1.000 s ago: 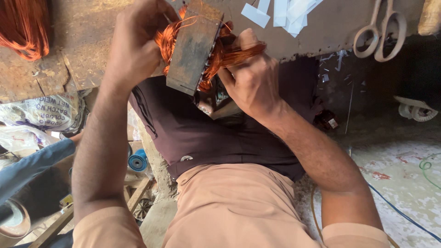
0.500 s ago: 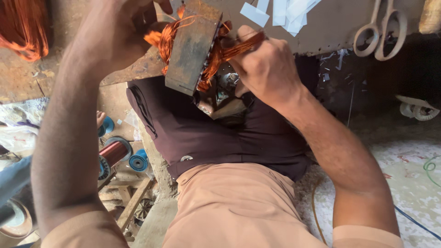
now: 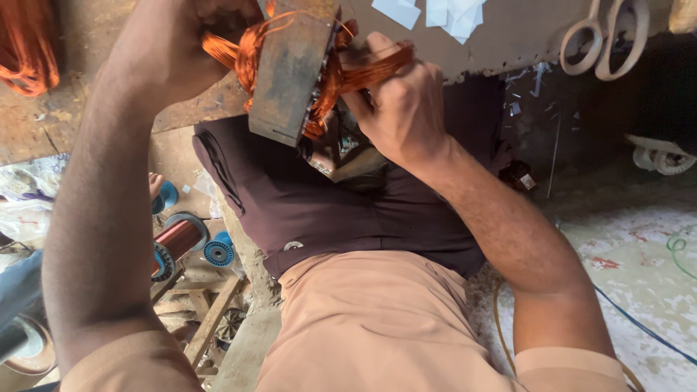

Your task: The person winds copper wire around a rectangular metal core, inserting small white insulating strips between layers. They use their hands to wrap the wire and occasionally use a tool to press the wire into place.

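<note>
At nine o'clock in the view, a spool of red-brown enamelled copper wire with blue plastic flanges (image 3: 176, 243) is seen on the cluttered floor; half a second earlier only part of it showed, so the head has tilted a little. The left hand (image 3: 185, 54) is closed around the far side of a rusty grey laminated steel stator block wound with orange copper coils (image 3: 294, 72), which is held at twelve o'clock against the edge of a worn wooden workbench (image 3: 65, 120). Since a second ago the block has barely shifted, while the right hand (image 3: 403, 109) has been drawn tighter over a bundle of copper coil strands (image 3: 377, 65) at one o'clock, fingers curled shut on it. A winding is judged to be under pull or shaping. At two o'clock, pale-handled scissors (image 3: 602, 40) lie on the bench.
</note>
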